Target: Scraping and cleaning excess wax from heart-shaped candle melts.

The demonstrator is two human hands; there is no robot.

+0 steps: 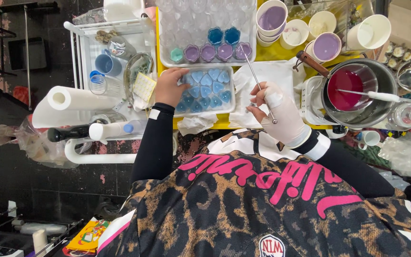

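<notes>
The left hand (169,86) grips the edge of the heart-shaped mould tray (204,90) on the yellow counter (224,123), apparently steadying it, while the bandaged right hand (276,110) pinches a thin metal rod (258,84) angled over the purple-filled cups (216,51).

Cardboard box (404,21): brown, flaps open, at the upper right corner, just beside a white cup; egg carton (396,52): pale, small round items in its cells, directly below the box; sticker sheet (144,87): white, square, yellow grid, tilted, left of the blue mould tray; printed packet (87,236): yellow with red and green, flat, lower left floor area.
</notes>
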